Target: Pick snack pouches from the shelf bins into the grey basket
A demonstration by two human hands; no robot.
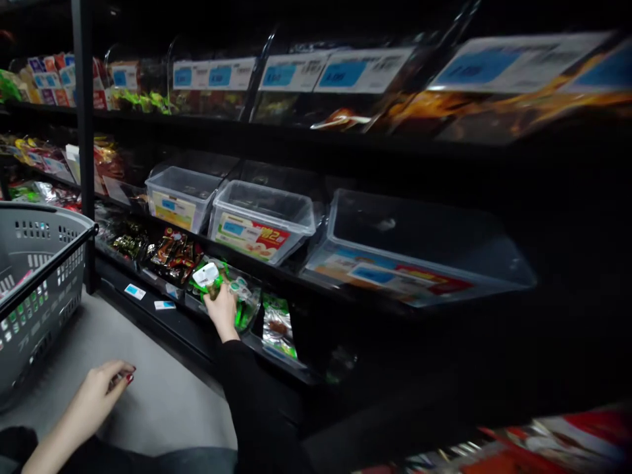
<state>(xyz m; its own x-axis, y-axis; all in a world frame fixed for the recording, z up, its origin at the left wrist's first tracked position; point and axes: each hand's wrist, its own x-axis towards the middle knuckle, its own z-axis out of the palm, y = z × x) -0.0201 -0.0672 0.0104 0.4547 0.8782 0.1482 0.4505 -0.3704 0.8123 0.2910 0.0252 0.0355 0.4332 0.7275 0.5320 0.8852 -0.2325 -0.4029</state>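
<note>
My right hand (pixel 222 312) reaches into a low shelf bin, its fingers closed on a small green snack packet (pixel 207 275) with a white patch. More green packets (pixel 243 315) lie around and under the fingers. To the right stands a silver-and-green packet (pixel 278 326); to the left are dark red-and-brown packets (pixel 172 255). My left hand (pixel 103 393) hangs over the grey floor at the lower left, holding nothing. Its fingers are loosely bent, with the thumb a little apart from them.
A grey shopping basket (pixel 59 289) with a black handle stands at the left. Above the low bins are clear plastic bins (pixel 261 204) with labels, on a black shelf. A black post (pixel 85 145) rises beside the basket. Red packages (pixel 557 447) lie at the lower right.
</note>
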